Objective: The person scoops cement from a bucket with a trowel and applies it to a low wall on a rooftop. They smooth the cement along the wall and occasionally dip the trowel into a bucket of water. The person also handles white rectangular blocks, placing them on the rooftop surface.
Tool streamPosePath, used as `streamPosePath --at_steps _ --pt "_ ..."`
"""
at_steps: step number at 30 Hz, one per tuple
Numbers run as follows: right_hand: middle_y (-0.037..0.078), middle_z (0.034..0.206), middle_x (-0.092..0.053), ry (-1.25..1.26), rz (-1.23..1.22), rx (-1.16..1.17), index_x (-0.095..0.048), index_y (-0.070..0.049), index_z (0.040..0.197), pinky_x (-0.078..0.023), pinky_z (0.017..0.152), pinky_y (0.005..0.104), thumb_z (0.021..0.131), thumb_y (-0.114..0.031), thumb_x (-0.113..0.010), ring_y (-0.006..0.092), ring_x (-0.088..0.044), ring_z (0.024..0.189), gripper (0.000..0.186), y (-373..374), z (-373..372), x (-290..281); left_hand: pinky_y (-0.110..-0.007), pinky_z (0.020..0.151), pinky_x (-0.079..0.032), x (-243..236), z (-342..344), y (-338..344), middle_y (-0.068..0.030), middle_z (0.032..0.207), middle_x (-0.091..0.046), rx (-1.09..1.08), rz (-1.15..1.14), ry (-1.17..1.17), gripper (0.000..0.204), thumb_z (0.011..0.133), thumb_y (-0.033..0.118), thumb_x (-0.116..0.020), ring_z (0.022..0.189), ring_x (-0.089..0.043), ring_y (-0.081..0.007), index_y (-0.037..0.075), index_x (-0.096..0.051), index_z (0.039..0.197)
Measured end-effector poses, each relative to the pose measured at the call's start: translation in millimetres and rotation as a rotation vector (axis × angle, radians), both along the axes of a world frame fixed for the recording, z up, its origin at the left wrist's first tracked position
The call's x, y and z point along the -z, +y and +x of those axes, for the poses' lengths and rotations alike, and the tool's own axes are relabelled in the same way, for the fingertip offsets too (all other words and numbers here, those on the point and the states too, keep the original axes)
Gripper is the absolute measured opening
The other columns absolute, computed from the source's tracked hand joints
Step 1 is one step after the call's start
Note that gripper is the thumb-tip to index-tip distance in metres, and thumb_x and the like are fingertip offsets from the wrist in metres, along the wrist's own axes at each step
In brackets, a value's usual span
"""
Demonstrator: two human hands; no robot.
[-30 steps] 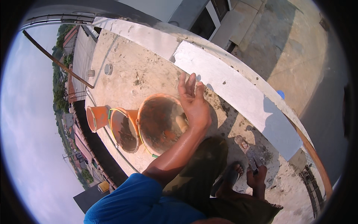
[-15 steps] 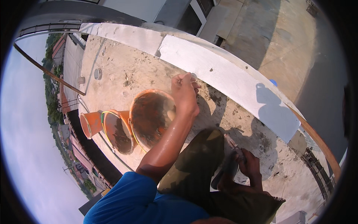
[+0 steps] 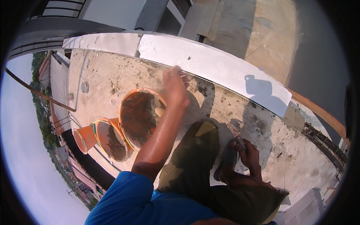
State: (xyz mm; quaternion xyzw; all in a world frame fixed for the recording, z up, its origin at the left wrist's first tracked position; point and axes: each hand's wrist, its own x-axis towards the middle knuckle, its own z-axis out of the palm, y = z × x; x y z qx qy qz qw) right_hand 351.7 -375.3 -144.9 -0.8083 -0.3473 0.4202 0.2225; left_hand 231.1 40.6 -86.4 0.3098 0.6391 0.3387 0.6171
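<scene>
My left hand (image 3: 175, 84) reaches forward to the lower edge of a white block (image 3: 213, 67) in a low wall. Its fingers are bent together beside a thin line that runs along the blocks; what they hold, if anything, is hidden. Low beside my foot, my right hand (image 3: 250, 155) is closed round the handle of a trowel (image 3: 234, 130), whose blade is smeared with mortar and points forward. Left of my left forearm stands a large orange bucket (image 3: 137, 116) with mortar coating its inside.
Two smaller orange buckets, a middle one (image 3: 111, 140) and a far-left one (image 3: 85, 138), stand near the slab's left edge, with a drop beyond. A pipe stub (image 3: 85, 87) rises from the slab. Bundled rebar (image 3: 322, 138) and a wooden plank (image 3: 318, 112) lie at right.
The view has shifted, so the wall and buckets sit further left. My left hand stays by the block's lower edge, and my right hand keeps the trowel low.
</scene>
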Motion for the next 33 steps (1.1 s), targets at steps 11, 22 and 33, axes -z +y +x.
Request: streamPosePath --at_steps 11,22,33 --pt "0.024 0.107 -0.075 0.041 -0.052 0.079 -0.061 -0.011 0.137 -0.058 0.082 0.0508 0.096 -0.022 -0.07 0.0458 -0.073 0.098 0.044 -2.3 -12.2 -3.7 -0.045 0.095 -0.045 -8.3 7.4 -10.2 -0.0098 0.132 -0.049 -0.009 -0.085 -0.081 0.052 0.102 0.045 -0.067 0.106 -0.053 -0.0197 0.012 -0.042 0.133" --pt "0.025 0.113 -0.074 0.078 -0.111 0.095 -0.059 -0.013 0.141 -0.058 0.088 0.0529 0.096 -0.029 -0.071 0.0462 -0.072 0.104 0.05 -10.2 -0.6 2.1 -0.042 0.089 -0.044 7.0 6.1 -20.0 -0.0036 0.114 -0.052 0.095 -0.062 -0.085 0.062 0.093 0.049 -0.079 0.099 -0.057 -0.0192 0.012 -0.051 0.134" --pt "0.025 0.109 -0.075 0.143 -0.171 0.239 -0.054 -0.014 0.143 -0.057 0.087 0.0559 0.097 -0.038 -0.069 0.0481 -0.072 0.103 0.053 -16.2 -7.7 16.5 -0.042 0.091 -0.043 2.0 8.1 -96.3 -0.0024 0.118 -0.058 0.27 -0.159 -0.014 0.048 0.097 0.042 -0.077 0.104 -0.058 -0.0191 0.017 -0.051 0.13"
